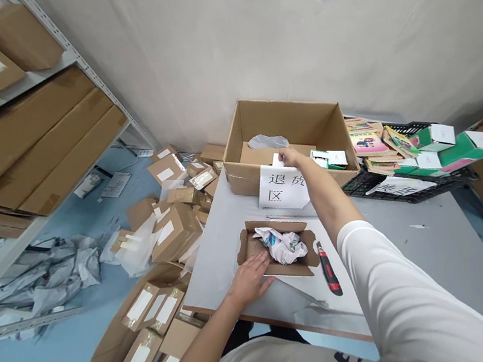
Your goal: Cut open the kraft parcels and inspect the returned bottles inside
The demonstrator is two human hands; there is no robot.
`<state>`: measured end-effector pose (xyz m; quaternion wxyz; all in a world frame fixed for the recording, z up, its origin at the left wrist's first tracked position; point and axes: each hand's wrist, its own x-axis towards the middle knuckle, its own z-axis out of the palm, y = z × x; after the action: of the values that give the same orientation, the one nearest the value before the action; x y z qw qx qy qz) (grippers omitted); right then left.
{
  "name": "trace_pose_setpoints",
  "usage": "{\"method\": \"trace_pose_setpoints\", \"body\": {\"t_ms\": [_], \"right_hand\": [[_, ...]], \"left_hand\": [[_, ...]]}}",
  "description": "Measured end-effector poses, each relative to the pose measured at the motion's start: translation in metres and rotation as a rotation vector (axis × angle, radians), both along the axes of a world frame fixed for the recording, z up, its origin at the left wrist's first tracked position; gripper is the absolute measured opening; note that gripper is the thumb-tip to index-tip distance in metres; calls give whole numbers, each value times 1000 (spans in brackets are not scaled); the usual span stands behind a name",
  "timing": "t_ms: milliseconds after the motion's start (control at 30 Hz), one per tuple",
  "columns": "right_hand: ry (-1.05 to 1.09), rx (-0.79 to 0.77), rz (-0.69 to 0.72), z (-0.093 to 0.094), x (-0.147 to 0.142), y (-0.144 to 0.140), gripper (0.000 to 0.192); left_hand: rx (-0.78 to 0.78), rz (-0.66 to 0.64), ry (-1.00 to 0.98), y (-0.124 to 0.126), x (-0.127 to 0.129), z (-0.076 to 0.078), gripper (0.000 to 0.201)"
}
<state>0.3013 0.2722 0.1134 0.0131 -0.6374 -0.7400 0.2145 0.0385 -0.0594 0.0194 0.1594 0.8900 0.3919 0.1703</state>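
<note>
A small white item (277, 160), too small to be identified, is pinched in the fingers of the right hand (290, 156) at the front rim of the large carton (328, 124). The left hand (248, 278) is laid flat and ungripping on the near flap of the small open box (303, 266). Crumpled wrapping (283, 245) hides that box's contents. The paper sign (283, 189) is partly covered by the forearm. A red knife (328, 268) is seen just beside the box.

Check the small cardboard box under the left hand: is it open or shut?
Open. The small box's flaps are spread outward, with crumpled white wrapping showing inside. The left hand rests flat on its near edge.
</note>
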Motion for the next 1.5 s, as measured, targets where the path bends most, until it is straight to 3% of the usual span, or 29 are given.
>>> {"method": "trace_pose_setpoints", "body": {"t_ms": [267, 467, 600, 700, 767, 867, 967, 1067, 1200, 1500], "right_hand": [[-47, -94, 19, 2, 11, 0, 19], [46, 40, -4, 17, 24, -15, 24], [239, 330, 40, 47, 37, -56, 36], [403, 499, 35, 53, 51, -122, 47], [549, 546, -56, 34, 59, -178, 51], [858, 482, -317, -28, 65, -266, 60], [1160, 274, -672, -102, 58, -338, 70], [1386, 18, -894, -153, 38, -382, 77], [1481, -120, -893, -176, 9, -395, 79], [1566, -211, -976, -200, -24, -382, 73]], "left_hand": [[14, -13, 12, 0, -1, -2, 41], [36, -8, -6, 0, -2, 0, 39], [56, 44, -53, 1, -2, 2, 38], [59, 91, -137, -1, -8, 3, 44], [41, 174, -242, -4, -17, 0, 57], [-89, 365, -464, -8, -34, -12, 83], [-447, 557, -744, -6, -44, -34, 88], [-882, 718, -988, 1, -42, -55, 83], [-1085, 757, -1091, 7, -29, -69, 77], [-1132, 771, -1105, 2, -11, -78, 71]]}}
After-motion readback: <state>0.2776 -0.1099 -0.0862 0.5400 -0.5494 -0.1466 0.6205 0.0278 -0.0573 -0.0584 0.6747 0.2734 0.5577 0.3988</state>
